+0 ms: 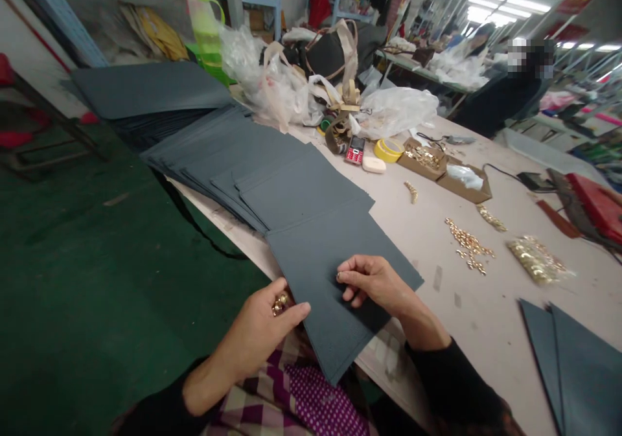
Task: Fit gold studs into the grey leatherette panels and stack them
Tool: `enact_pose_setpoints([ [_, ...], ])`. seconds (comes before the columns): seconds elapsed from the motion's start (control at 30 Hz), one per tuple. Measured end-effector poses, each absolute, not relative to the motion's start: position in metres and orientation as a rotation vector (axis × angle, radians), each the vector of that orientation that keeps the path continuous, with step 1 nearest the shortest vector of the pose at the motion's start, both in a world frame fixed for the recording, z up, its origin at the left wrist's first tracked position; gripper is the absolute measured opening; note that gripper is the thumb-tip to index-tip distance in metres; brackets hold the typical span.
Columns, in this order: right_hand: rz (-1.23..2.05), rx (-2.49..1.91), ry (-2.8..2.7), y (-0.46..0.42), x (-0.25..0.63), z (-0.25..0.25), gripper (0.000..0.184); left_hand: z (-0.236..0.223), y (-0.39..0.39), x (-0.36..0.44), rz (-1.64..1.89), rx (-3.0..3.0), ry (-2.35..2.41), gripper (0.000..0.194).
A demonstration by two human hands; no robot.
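A dark grey-blue sheet (340, 248), leather-like, lies across the near table edge on top of a fanned row of similar sheets (291, 183). My left hand (257, 326) is closed around several small gold metal pieces (280, 304), its thumb at the sheet's left edge. Over the middle of that sheet, my right hand (372, 284) pinches one small metal piece (340, 276) between thumb and forefinger. The exact kind of these pieces is too small to make out. Loose gold pieces (467, 245) lie in a scattered pile on the table to the right.
A bag of gold pieces (537, 260), cardboard boxes (466, 180), yellow tape (389, 149) and a red phone (355, 151) sit on the table (413, 229). More dark sheets (578, 358) lie at right. Plastic bags (282, 92) crowd the back. A person (505, 92) sits beyond.
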State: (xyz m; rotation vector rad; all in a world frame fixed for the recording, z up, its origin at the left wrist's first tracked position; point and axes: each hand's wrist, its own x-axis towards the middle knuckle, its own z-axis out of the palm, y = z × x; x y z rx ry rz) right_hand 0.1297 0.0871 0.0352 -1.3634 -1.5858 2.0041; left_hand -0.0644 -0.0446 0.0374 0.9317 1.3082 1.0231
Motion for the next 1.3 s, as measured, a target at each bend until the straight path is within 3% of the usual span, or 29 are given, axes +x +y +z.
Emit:
enact_pose_setpoints([
  [0.3, 1.955, -1.328, -1.601, 0.083, 0.131, 0.033, 0.036, 0.029, -0.027, -0.043, 1.176, 0.681, 1.01, 0.046],
  [0.63, 1.948, -1.296, -1.644, 0.08, 0.131, 0.038, 0.033, 0.027, -0.014, -0.034, 1.124, 0.37, 1.146, 0.048],
  [1.03, 1.89, -1.257, -1.666, 0.078, 0.127, 0.034, 0.025, 0.032, -0.013, -0.036, 1.11, 0.404, 1.141, 0.037],
  [1.3, 1.815, -1.356, -1.563, 0.07, 0.118, 0.032, 0.027, 0.034, -0.015, -0.034, 1.083, 0.472, 1.32, 0.044],
])
